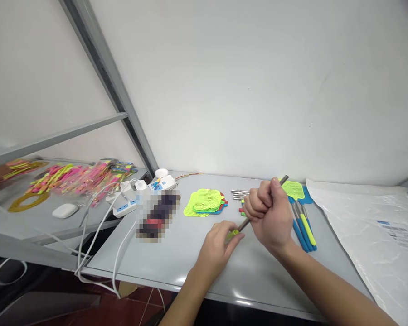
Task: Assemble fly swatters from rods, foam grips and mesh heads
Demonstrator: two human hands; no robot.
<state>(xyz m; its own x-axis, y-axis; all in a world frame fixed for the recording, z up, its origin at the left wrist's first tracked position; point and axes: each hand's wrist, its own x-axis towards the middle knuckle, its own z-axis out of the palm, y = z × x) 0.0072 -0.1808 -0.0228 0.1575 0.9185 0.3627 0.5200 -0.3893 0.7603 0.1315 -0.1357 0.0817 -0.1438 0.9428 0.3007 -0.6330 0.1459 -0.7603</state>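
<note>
The stack of mesh swatter heads (206, 203) served as landmark. Right of it, a white plastic sheet (367, 235) bore a printed label (392, 231), too small to read; left of it, a pixelated object (157, 215) was unidentifiable. No brand was legible. Just right of the stack, the right hand (270, 215) was closed in a tight fist around a steel rod (245, 223), whose tip protruded above the thumb. The left hand (217, 251) pinched the rod's yellow-green grip (231, 234) at its lower end. Blue-handled fly swatters (302, 222) lay farther right.
</note>
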